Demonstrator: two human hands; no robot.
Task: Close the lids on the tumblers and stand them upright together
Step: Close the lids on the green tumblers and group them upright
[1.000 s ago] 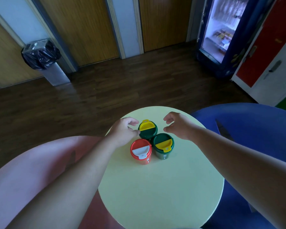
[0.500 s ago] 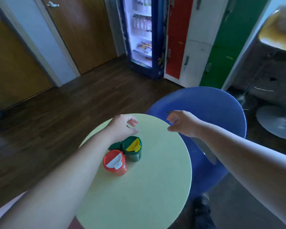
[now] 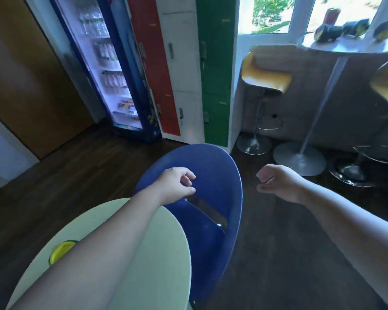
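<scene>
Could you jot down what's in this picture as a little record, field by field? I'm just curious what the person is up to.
left hand: left hand empty, fingers loosely curled, over the blue chair
right hand: right hand empty, loosely curled, above the dark floor
table: round pale green table, lower left
tumblers: only a yellow lid flap shows beside the left forearm; the rest is hidden
background: drinks fridge, coloured lockers, yellow bar stool

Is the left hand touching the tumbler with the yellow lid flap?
Apart. The head view shows the left hand empty over the blue chair, far from the tumbler.
</scene>
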